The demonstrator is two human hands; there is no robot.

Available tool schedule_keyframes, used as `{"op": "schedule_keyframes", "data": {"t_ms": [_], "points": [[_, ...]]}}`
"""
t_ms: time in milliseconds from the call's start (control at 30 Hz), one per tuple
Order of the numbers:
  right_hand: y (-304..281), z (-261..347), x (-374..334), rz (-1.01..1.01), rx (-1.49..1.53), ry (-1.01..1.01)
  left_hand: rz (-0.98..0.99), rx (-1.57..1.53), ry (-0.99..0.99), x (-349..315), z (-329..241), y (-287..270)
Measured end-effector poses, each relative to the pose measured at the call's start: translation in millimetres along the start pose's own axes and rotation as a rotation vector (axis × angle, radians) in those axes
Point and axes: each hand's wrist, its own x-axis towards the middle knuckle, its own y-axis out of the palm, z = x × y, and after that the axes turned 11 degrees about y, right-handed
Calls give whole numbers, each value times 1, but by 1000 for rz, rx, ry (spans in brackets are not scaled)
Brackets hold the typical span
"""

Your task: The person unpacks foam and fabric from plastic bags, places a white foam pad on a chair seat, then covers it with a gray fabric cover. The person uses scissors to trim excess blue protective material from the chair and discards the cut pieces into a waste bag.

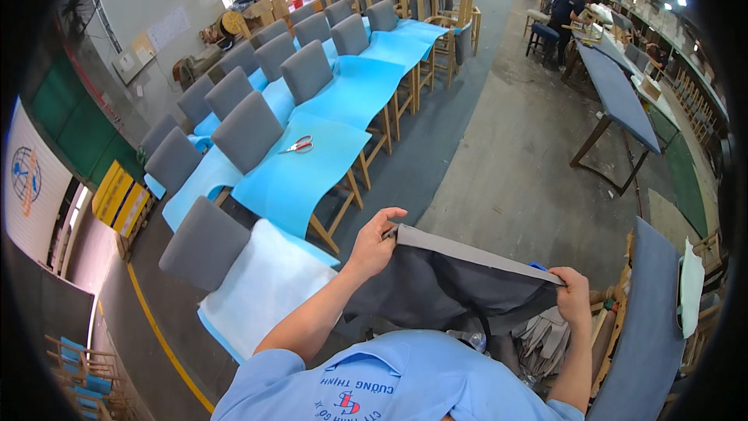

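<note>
Left hand [374, 242], head view: fingers curled, clamped on the left end of a dark cloth [409, 284]; index finger extended past the edge. Right hand [573, 294]: likewise curled, clamped on the cloth's right end.

Cloth: dark grey to black, pale grey band along the upper edge; held up between the two hands, in front of the light blue shirt [382, 382]. Band slanting down from left to right.

Left forearm: bare, running up and rightward from the sleeve, across part of a white sheet [265, 288] beside a grey chair back [206, 243]. Right forearm: bare, near upright; its hand the lower of the two in view.

Scissors [301, 144]: red handles, lying on a blue sheet [304, 183], well apart from both hands.

Obscured: fingertips gripping the cloth, mostly covered; the cloth's lower part, running behind the shirt; grey scraps [545, 343], partly covered by cloth and right forearm; a small blue item [538, 266] behind the band, kind unclear. Shirt cut off by the lower edge.
</note>
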Motion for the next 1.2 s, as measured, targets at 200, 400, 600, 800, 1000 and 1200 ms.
{"op": "schedule_keyframes", "data": {"t_ms": [200,400,600,800,1000,1200], "points": [[10,131,-18,-89,-148,-337,130,2,132,-11,-82,30],[86,162,13,-118,476,-272,83,255,431,-13,-73,42],[122,181,2,177,705,-198,-164,598,362,-16,-51,28],[135,204,-4,303,645,-243,-190,587,363,-23,-29,16],[130,203,19,266,531,-325,-83,381,123,-30,-35,14],[134,186,62,337,552,-326,265,-343,-407,-41,-41,2]]}}
